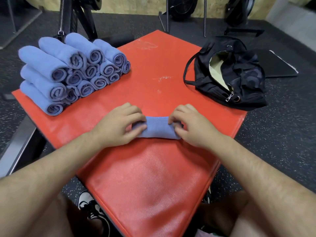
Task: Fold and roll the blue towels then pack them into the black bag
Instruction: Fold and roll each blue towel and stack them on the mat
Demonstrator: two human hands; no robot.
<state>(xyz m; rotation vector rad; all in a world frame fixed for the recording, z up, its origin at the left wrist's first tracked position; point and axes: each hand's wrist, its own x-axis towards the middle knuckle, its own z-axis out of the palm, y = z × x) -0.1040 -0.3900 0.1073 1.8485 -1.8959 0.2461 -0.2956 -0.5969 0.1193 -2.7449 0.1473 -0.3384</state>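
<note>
Sitting roughly mid-pad, a partly rolled blue towel [156,128] is held at both ends on the red pad [150,177]. Its left end is gripped by the left hand [118,127], fingers curled over the top of the roll. The right end is pinched by the right hand [191,125], fingertips bent onto the cloth. So yeah, both hands are closed on the same towel. A thin flat strip of it can be seen lying unrolled just behind the roll. A pile of rolled towels [68,71] is stacked at the pad's far left corner, spiral ends turned toward the middle. The black bag [239,74] is slumped over the right corner, unzipped, pale lining showing, well apart from the hands. A sneaker [92,209] is seen beneath the near left edge.
</note>
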